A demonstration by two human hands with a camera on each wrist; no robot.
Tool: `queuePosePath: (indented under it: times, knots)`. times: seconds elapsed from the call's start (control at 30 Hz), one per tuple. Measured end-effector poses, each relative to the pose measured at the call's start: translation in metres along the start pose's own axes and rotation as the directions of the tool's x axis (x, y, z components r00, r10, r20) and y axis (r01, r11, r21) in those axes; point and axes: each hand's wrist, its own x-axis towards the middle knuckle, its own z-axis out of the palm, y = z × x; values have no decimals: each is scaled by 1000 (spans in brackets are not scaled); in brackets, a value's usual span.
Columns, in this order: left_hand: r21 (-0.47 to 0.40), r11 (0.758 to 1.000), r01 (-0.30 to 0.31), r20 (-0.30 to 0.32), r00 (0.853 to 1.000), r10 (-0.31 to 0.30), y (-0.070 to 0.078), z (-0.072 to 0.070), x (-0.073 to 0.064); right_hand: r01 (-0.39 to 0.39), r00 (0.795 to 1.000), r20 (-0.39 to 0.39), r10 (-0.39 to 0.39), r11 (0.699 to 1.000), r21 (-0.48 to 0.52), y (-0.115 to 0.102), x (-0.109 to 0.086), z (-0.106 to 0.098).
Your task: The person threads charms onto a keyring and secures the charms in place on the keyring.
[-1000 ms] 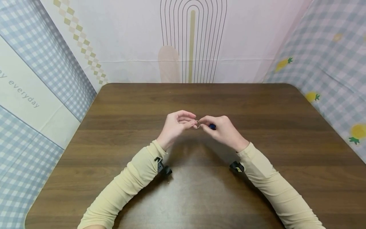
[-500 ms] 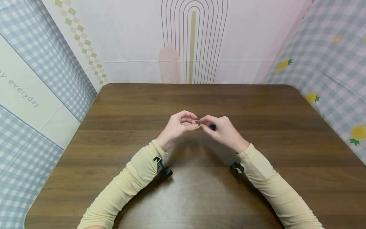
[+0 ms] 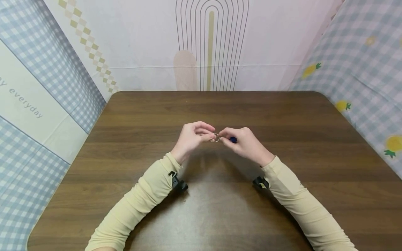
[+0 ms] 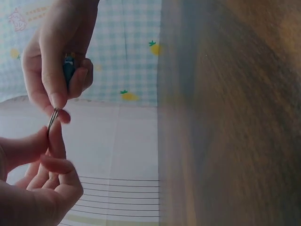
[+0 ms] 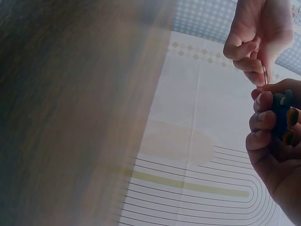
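Over the middle of the table, both hands meet at a thin metal split key ring [image 4: 52, 121]. My left hand [image 3: 192, 140] pinches the ring's left side between thumb and fingertips. On its other side, my right hand [image 3: 246, 142] pinches the ring with thumb and index finger. A small blue figurine charm [image 5: 281, 117] with orange parts lies in the right hand, its other fingers curled round it. In the head view only a dark blue bit of the charm shows beneath that hand. Fingertips hide where the ring and charm join.
The brown wood-grain table [image 3: 150, 115] spreads under both forearms. Black wrist cameras, one on the left sleeve [image 3: 179, 184] and one on the right sleeve [image 3: 260, 182], hang close above it. Patterned cloth [image 3: 141, 42] hangs behind the table and along both sides.
The left thumb and fingers shift slightly on the key ring: half a second ago they stood farther apart, and now they are closer together. The right hand stays nearly still.
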Motion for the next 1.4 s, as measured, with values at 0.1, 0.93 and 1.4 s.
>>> queuePosePath:
  times: [0.1,0.93,1.4]
  knots:
    - [21,1000,-22,61,998,21,0,-1,0,12,1000,1,-12,1000,-9,0,0,1]
    - [-77,997,-4,-39,999,1,7,-4,-3,25,1000,-4,-25,1000,14,-3,8,-1]
    - [354,932,-78,25,997,74,2,-12,-2,-206,964,201,173,966,156,14,-3,-5]
